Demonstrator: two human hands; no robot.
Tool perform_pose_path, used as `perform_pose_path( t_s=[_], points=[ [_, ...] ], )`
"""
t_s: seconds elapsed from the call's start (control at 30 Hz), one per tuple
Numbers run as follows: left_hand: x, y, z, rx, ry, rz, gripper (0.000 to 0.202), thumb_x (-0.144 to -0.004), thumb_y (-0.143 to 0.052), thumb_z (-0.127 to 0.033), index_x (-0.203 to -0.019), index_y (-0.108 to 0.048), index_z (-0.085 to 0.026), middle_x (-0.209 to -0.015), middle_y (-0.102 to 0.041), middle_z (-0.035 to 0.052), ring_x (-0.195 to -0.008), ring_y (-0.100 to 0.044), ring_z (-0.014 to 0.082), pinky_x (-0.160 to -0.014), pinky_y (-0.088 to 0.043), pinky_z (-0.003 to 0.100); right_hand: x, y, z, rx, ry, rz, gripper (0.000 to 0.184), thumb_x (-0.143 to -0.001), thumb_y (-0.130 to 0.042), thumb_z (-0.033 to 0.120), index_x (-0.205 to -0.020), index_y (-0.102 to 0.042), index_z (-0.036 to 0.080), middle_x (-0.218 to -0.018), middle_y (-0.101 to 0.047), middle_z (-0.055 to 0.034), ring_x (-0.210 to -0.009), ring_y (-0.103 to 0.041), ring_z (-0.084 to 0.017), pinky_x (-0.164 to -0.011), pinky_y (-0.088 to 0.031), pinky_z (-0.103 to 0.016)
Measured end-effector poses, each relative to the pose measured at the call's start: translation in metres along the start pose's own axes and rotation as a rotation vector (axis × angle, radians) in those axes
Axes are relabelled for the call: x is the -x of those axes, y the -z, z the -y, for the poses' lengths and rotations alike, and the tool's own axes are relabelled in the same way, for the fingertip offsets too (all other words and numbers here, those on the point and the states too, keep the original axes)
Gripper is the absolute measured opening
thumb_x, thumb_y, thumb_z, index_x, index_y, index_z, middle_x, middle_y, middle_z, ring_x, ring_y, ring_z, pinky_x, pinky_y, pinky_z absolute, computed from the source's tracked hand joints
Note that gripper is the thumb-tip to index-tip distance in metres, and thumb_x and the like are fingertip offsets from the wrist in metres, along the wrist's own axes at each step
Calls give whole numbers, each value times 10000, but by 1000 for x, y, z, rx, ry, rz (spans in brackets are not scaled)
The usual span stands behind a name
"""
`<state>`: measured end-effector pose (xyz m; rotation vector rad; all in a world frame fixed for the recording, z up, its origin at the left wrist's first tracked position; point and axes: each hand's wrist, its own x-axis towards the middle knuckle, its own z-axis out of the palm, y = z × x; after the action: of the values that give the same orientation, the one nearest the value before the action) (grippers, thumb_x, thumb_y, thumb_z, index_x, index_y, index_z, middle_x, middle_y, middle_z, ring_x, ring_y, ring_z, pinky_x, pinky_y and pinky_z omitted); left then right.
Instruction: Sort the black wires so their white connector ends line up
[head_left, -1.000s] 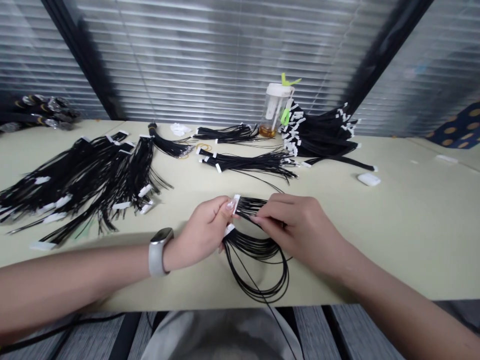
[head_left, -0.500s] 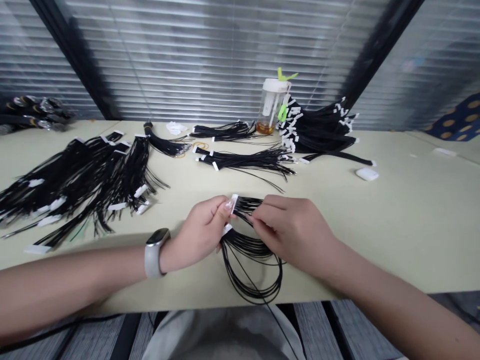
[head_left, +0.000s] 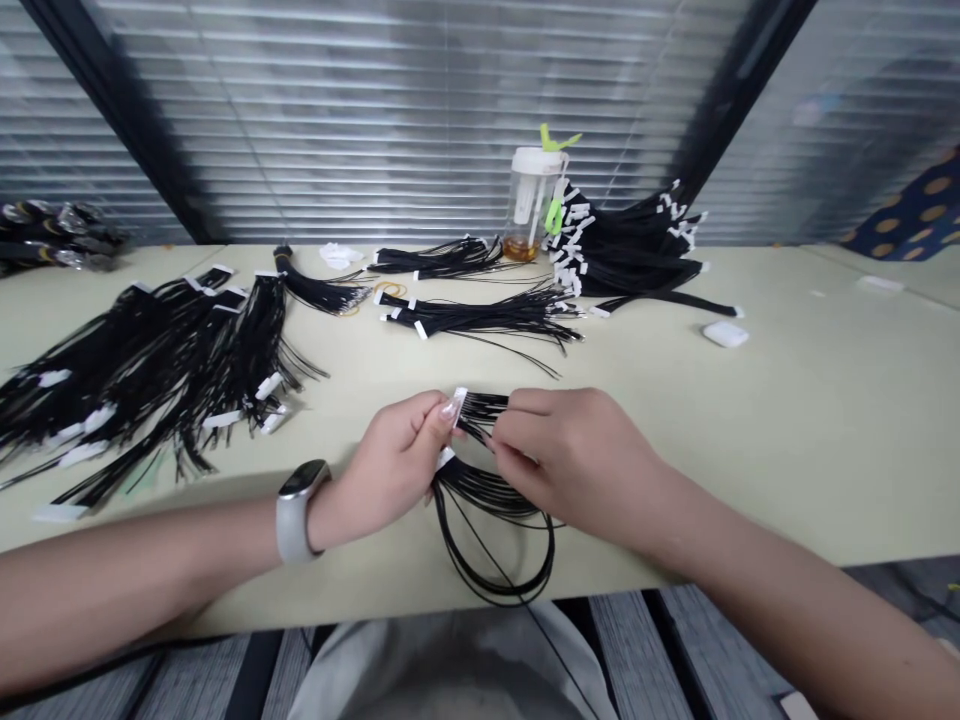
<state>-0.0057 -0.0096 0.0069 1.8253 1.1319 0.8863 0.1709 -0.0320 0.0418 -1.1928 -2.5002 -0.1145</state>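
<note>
My left hand [head_left: 397, 445], with a grey band on its wrist, pinches a white multi-pin connector [head_left: 458, 402] between thumb and fingers. Thin black wires [head_left: 487, 405] run from that connector toward my right hand [head_left: 570, 460], whose fingers are closed on some of them. A second white connector [head_left: 445, 458] shows below the left thumb. Its wires [head_left: 495, 597] hang in loops over the table edge, and one strand trails toward my lap. My right fingertips partly hide the wires they grip.
Black wire bundles with white connectors [head_left: 157, 350] cover the left of the table. More bundles [head_left: 480, 317] lie behind my hands. A clear bottle [head_left: 521, 205] stands beside a pile of harnesses [head_left: 637, 250]. A small white case [head_left: 725, 334] lies at right.
The whole scene has shifted slightly left as the camera turned. Both hands keep their hold on the connector and wires. The hanging loops have drawn closer together.
</note>
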Motion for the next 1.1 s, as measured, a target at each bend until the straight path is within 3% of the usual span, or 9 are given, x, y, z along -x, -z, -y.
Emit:
perform_pose_path(
  t_s=[0.23, 0.43, 0.57, 0.7, 0.93, 1.1],
  points=[
    [-2, 0, -2, -19, 11, -23, 364, -852, -391, -418, -622, -481, -151, -453, -407, -56, -409, -377, 58, -394, -316, 163, -1, 12, -4, -219, -56, 43, 177, -779, -454, 145, -610, -504, 154, -603, -502, 23, -540, -421, -61, -518, -281, -207],
    [-4, 1, 3, 211, 74, -1, 370, -850, -372, -470, -660, -462, -165, -405, -398, -78, -297, -347, 46, -293, -260, 154, 0, 16, -9, -477, -331, 107, 176, -857, -413, 253, -712, -489, 189, -571, -519, 47, -515, -436, -71, -487, -313, -198],
    [-2, 2, 2, 235, 32, 0, 385, -857, -365, -464, -625, -430, -163, -402, -397, -74, -302, -346, 38, -295, -256, 148, -1, 11, -6, -711, -395, 113, 178, -853, -435, 274, -710, -492, 184, -640, -589, 20, -592, -527, -95, -527, -375, -210],
    [-1, 2, 0, 247, 34, -17, 377, -853, -374, -463, -623, -412, -168, -417, -398, -70, -322, -353, 44, -310, -274, 157, -1, 6, 1, -983, -461, 153, 134, -822, -488, 250, -713, -502, 173, -586, -609, 10, -560, -569, -103, -513, -412, -209],
    [-2, 2, 1, 197, 13, -54, 370, -846, -407, -443, -610, -414, -158, -484, -401, -58, -397, -373, 45, -365, -327, 158, -2, 1, 9, -1058, -497, 190, 146, -789, -530, 265, -699, -543, 152, -564, -594, -4, -528, -582, -117, -470, -424, -213],
    [-2, 1, 5, 350, 64, -1, 367, -855, -366, -467, -645, -413, -170, -474, -385, -74, -323, -355, 38, -302, -318, 158, -3, 2, 0, -969, -501, 105, 170, -805, -514, 286, -697, -533, 156, -599, -614, -9, -558, -570, -108, -491, -406, -204]
  ],
)
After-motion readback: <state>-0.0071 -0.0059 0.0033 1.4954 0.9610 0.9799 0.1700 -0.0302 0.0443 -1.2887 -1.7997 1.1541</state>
